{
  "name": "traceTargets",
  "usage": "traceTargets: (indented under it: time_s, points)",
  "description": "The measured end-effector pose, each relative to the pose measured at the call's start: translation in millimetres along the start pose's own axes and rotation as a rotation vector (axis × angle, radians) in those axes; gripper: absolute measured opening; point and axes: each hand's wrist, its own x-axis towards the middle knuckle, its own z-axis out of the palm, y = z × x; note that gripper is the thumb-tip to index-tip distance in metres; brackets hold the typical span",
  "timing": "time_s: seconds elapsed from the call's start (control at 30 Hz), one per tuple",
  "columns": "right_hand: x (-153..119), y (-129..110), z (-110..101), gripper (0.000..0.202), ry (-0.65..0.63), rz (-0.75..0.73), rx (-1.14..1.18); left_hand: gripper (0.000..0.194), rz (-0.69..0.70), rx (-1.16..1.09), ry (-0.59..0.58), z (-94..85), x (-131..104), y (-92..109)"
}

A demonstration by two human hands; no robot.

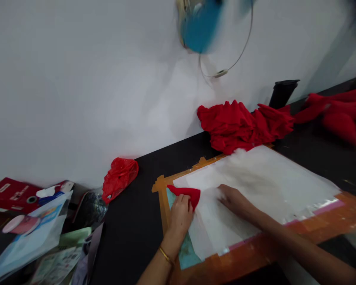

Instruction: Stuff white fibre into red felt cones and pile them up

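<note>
My left hand [180,211] is closed on a small red fabric piece [192,196] with a pointed end, at the left edge of a white sheet [284,178]. To its right, my right hand [233,200] has its fingers curled around a tuft of white fluffy stuffing [210,194], which sticks out towards the red piece. Blur softens the tuft's outline against the sheet. More white stuffing [240,156] lies at the sheet's far edge, beside a heap of red fabric pieces [240,122].
Brown tape [219,271] borders the sheet on the black table [124,237]. At the left are a red plastic bag [118,178], a red box [14,196], a pink spool [22,224] and papers. More red pieces [341,113] and a black container [283,94] stand along the back right.
</note>
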Motion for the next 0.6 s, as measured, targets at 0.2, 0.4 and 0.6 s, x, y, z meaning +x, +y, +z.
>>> traceTargets:
  time_s: [0.2, 0.4, 0.6]
  points:
    - [1.9, -58.8, 18.5, 0.03, 0.087, 0.32, 0.933, 0.016, -0.1, -0.32, 0.143, -13.4, 7.6, 1.9]
    - [21.5, -51.9, 53.4, 0.014, 0.076, -0.08, 0.378, 0.016, -0.1, -0.573, 0.262, -19.2, 7.6, 19.3]
    - [26.1, -40.8, 61.6, 0.013, 0.076, -0.001, 0.263, 0.013, 0.007, -0.549, 0.21, -16.1, 2.6, 31.9]
